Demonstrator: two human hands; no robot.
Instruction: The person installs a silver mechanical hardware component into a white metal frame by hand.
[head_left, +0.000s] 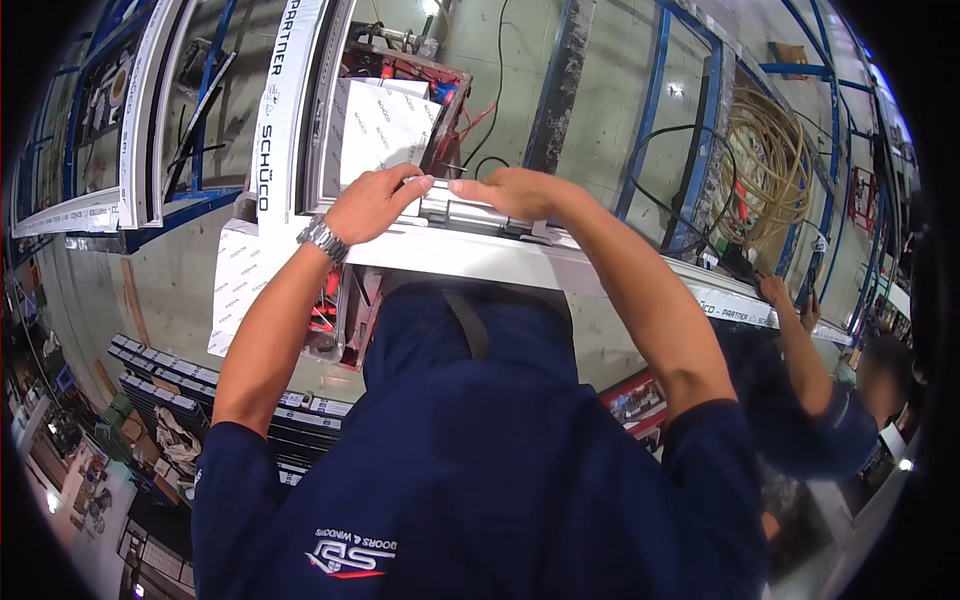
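My left hand [372, 204], with a metal watch on the wrist, and my right hand [512, 190] meet over a small silver metal fitting [455, 209]. The fitting sits on the top edge of a white window frame profile [520, 262] just in front of my chest. Fingertips of both hands pinch and press the fitting from either side. My navy shirt fills the lower part of the view and hides what lies under the frame.
Another person's hand [775, 291] and navy sleeve rest on the same frame at the right. A white Schüco profile [270, 130] stands at the left. Beyond are a coil of beige tubing [765, 160], black cables, blue racks, a red cart [400, 90] and stacked profiles [170, 385].
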